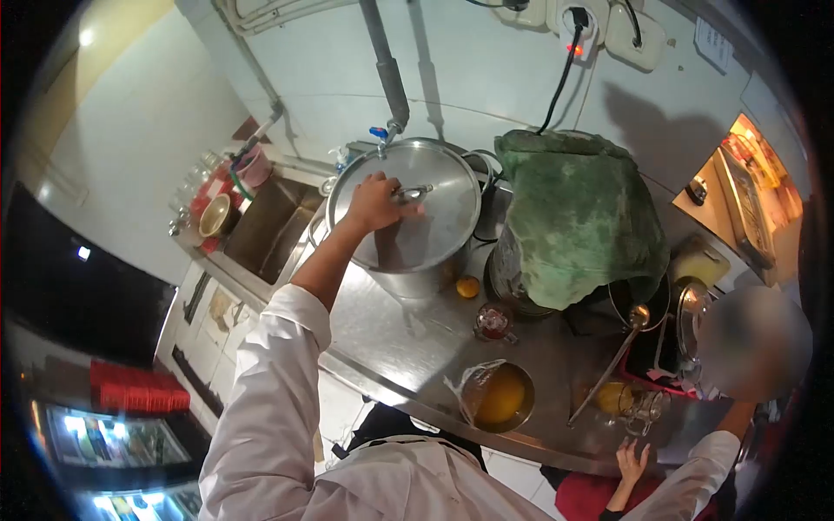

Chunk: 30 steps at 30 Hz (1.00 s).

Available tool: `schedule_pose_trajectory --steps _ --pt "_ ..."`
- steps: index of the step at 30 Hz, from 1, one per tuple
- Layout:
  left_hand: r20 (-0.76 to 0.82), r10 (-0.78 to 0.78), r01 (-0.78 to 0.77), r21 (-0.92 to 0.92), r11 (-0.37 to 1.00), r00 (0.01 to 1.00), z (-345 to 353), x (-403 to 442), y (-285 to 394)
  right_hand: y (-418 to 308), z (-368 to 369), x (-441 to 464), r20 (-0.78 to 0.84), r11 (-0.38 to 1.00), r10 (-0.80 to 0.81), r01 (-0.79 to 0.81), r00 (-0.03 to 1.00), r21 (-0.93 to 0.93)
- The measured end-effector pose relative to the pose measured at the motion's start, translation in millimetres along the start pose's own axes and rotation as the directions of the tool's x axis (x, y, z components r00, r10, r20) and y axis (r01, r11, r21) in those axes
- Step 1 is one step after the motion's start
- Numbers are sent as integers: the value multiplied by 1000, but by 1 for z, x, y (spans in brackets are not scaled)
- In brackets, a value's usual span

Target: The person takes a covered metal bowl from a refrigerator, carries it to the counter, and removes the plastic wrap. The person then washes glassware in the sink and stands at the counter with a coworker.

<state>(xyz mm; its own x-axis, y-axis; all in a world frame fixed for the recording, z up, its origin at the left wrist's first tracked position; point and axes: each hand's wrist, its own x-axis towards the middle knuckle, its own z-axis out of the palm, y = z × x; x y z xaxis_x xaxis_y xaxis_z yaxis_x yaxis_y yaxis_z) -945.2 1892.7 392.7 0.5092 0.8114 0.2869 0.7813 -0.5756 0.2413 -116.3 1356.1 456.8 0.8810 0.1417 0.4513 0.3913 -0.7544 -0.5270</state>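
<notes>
My left hand reaches over a large steel pot. Its fingers are closed at the metal handle of the flat steel lid, which covers the pot. Beside the pot's base sits a small orange fruit. A glass jug with reddish contents stands close by. Nearer to me is a bowl of orange-yellow liquid with clear plastic at its rim. My right forearm stretches out at the right; a blurred patch hides its hand, so I cannot see what it holds.
A green cloth drapes over a vessel beside the pot. A long ladle leans from a dark pot. Glass mugs stand near the counter's edge. Another person's hand is below. A sink lies left.
</notes>
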Motion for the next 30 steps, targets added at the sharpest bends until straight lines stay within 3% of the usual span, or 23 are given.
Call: schedule_pose_trajectory --steps 1,2,3,4,5,6,8,10,11,13,15,16,17,18,19,20,21,22,24,25,27,28,30 --pt "114 12 -9 -29 1000 993 -2 7 -3 -45 -32 -44 108 937 270 -287 957 197" --pt "117 40 -35 -48 998 992 0 11 -6 -108 -69 -98 200 785 498 -537 844 309" --pt "174 40 -27 -73 997 984 1 13 -9 -97 -76 -94 173 785 510 -538 843 307" --pt "230 39 -18 -95 995 972 1 16 -12 -68 -73 -70 -177 984 154 -134 972 118" --pt "274 80 -66 -59 996 958 1 22 -17 -54 -79 -64 -394 951 -297 230 870 -209" --pt "272 100 -83 -75 994 957 -3 26 -16 -83 -106 -90 -412 938 -340 334 846 -89" --pt "403 44 -10 -86 996 914 -19 26 -14 -162 -146 -169 -311 890 -135 253 941 380" --pt "379 87 -49 -108 993 921 -29 26 -21 -244 -167 -246 -198 794 -96 196 975 576" --pt "343 114 -79 -114 990 932 -35 25 -25 -285 -172 -281 -150 764 -105 176 983 621" --pt "343 121 -78 -136 988 932 -57 17 -38 -306 -165 -297 -34 732 -317 267 948 627" --pt "343 127 -77 -157 985 931 -78 6 -60 -392 -139 -368 7 799 -301 248 954 548" --pt "334 109 -58 -161 985 936 -88 -2 -77 -420 -114 -390 50 723 -401 283 915 630" --pt "326 90 -37 -164 986 941 -98 -10 -94 -468 -100 -425 125 728 -527 371 841 576" --pt "305 78 -24 -179 984 949 -112 -20 -110 -504 -74 -458 -57 681 -625 580 778 448" --pt "282 62 -6 -194 981 957 -125 -30 -128 -551 -73 -484 69 664 -732 687 678 297" --pt "227 53 -9 -190 982 973 -133 -41 -148 -582 -56 -496 276 686 -719 588 637 429" --pt "174 41 -7 -187 982 984 -140 -52 -167 -596 -19 -513 126 554 -806 663 578 504" --pt "112 8 11 -163 987 994 -149 -64 -182 -615 -1 -530 224 569 -819 699 528 433" --pt "94 -83 98 -162 982 992 -161 -84 -213 -636 62 -553 245 455 -889 798 386 396" --pt "90 -126 139 -158 978 988 -165 -94 -226 -642 86 -561 247 449 -893 799 377 400" --pt "59 -186 194 -199 961 981 -171 -113 -246 -653 128 -575 210 80 -977 981 43 175" --pt "58 -197 205 -200 958 979 -174 -122 -253 -652 147 -581 209 70 -977 981 32 181" --pt "109 -278 294 -182 938 954 -181 -138 -265 -651 172 -591 151 -152 -976 988 -155 32"
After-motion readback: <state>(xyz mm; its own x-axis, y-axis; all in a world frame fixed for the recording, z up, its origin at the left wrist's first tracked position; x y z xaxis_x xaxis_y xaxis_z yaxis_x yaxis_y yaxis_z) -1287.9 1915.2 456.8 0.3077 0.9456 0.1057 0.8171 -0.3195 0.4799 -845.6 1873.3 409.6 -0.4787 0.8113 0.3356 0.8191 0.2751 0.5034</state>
